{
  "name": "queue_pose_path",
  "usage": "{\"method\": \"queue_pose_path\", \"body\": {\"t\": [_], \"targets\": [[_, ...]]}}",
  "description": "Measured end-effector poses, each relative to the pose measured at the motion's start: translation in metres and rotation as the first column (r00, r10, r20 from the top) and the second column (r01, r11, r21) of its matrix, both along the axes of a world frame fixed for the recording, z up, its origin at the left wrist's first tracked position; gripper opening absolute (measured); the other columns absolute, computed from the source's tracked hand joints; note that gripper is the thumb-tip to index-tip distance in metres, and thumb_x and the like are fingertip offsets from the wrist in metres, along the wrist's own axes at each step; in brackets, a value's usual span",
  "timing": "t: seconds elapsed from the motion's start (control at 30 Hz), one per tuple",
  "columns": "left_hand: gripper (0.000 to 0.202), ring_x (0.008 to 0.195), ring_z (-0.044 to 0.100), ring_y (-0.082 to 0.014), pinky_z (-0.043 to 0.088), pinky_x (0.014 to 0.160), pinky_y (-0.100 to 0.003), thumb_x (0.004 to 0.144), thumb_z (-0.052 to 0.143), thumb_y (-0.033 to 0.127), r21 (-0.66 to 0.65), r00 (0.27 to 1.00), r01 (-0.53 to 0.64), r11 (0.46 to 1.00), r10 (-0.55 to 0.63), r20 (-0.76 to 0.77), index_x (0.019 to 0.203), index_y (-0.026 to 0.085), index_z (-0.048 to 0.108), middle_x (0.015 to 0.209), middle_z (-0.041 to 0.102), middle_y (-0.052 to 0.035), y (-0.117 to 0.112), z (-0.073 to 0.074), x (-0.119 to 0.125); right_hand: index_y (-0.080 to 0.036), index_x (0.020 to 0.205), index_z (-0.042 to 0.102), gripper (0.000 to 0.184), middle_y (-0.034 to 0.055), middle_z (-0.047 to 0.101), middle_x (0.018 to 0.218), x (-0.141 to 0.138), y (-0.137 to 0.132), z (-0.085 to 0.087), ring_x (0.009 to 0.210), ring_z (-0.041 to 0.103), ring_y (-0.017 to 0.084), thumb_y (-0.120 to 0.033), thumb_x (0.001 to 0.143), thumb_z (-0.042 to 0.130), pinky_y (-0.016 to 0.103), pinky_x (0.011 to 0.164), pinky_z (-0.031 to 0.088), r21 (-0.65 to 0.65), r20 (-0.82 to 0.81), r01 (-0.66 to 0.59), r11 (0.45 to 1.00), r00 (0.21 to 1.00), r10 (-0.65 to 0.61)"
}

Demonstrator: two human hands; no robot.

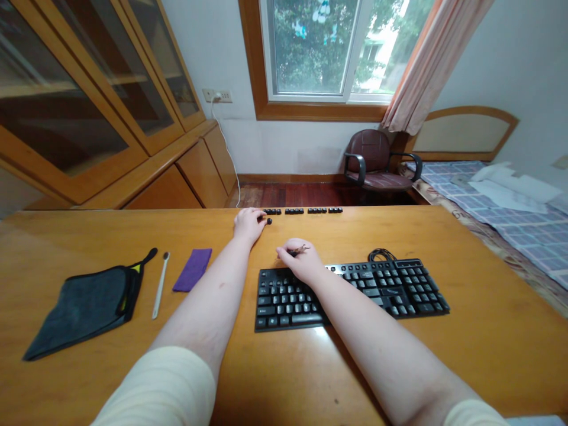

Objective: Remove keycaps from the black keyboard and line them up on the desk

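Observation:
My left hand [248, 226] is at the far edge of the desk, fingers drawn together on a small dark keycap partly hidden by them. Just beside its fingertips lies a loose black keycap [269, 221]. Behind that, a line of black keycaps [294, 211] runs along the edge in groups. My right hand [302, 260] is closed round a keycap puller [302, 249] with thin wire prongs, above the top left of the black keyboard [288, 319]. Along the keyboard's top row the keys look stripped to small stubs.
Left of my arms lie a purple cloth [193, 270], a white toothbrush [160, 287] and a dark grey pouch [89, 302]. The keyboard's coiled cable [381, 255] sits behind it. Beyond the desk [275, 378] stand a chair [373, 157], a bed and a glass-fronted cabinet.

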State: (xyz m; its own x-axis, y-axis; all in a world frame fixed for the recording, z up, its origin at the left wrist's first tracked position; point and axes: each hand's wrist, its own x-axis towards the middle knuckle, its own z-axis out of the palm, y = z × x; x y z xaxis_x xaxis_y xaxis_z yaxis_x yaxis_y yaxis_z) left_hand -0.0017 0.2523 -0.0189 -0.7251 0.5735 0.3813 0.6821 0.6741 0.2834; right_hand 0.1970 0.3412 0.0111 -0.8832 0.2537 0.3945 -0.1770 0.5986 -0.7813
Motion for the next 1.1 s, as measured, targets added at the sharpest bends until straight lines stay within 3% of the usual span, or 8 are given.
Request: {"method": "queue_pose_path", "body": {"t": [0.1,0.23,0.6,1.1], "targets": [[0.031,0.110,0.049,-0.0223,0.035,0.096,-0.035,0.077,0.053,0.022,-0.042,0.997,0.081,0.996,-0.080,0.014,0.103,0.029,0.066,0.114,0.063,-0.0005,0.0004,0.0022,0.0016,-0.020,0.059,0.059,0.026,0.0007,0.062,0.064,-0.0008,-0.0003,-0.0015,0.066,0.057,0.013,-0.027,0.083,0.053,0.025,0.068,0.043,-0.002,0.000,0.005,1.000,1.000,-0.005],[0.032,0.105,0.053,-0.0214,0.035,0.096,-0.035,0.077,0.047,0.018,-0.075,0.991,0.137,0.988,-0.137,0.010,0.099,0.027,0.069,0.104,0.067,-0.0013,0.0012,0.0037,0.0037,-0.019,0.059,0.059,0.026,0.0006,0.062,0.064,-0.0013,0.0001,-0.0030,0.066,0.056,0.013,-0.027,0.083,0.053,0.025,0.068,0.043,0.005,0.002,0.009,1.000,1.000,-0.009],[0.022,0.095,0.056,-0.0242,0.036,0.088,-0.037,0.077,0.056,0.034,-0.090,0.990,0.141,0.986,-0.140,0.016,0.091,0.029,0.071,0.091,0.070,-0.0033,0.0003,0.0019,0.0001,-0.019,0.058,0.058,0.026,0.0008,0.062,0.063,-0.0003,0.0001,-0.0018,0.065,0.057,0.013,-0.027,0.083,0.052,0.025,0.067,0.043,-0.013,-0.019,0.001,1.000,1.000,-0.001],[0.017,0.112,0.045,-0.0243,0.031,0.098,-0.040,0.077,0.059,0.035,-0.042,0.994,0.096,0.994,-0.099,-0.053,0.088,0.028,0.070,0.110,0.061,-0.0023,0.0044,-0.0002,0.0025,-0.018,0.058,0.058,0.026,0.0012,0.062,0.063,-0.0009,-0.0005,-0.0012,0.065,0.057,0.013,-0.026,0.082,0.053,0.025,0.066,0.043,-0.015,-0.027,-0.003,1.000,1.000,0.003]]}}
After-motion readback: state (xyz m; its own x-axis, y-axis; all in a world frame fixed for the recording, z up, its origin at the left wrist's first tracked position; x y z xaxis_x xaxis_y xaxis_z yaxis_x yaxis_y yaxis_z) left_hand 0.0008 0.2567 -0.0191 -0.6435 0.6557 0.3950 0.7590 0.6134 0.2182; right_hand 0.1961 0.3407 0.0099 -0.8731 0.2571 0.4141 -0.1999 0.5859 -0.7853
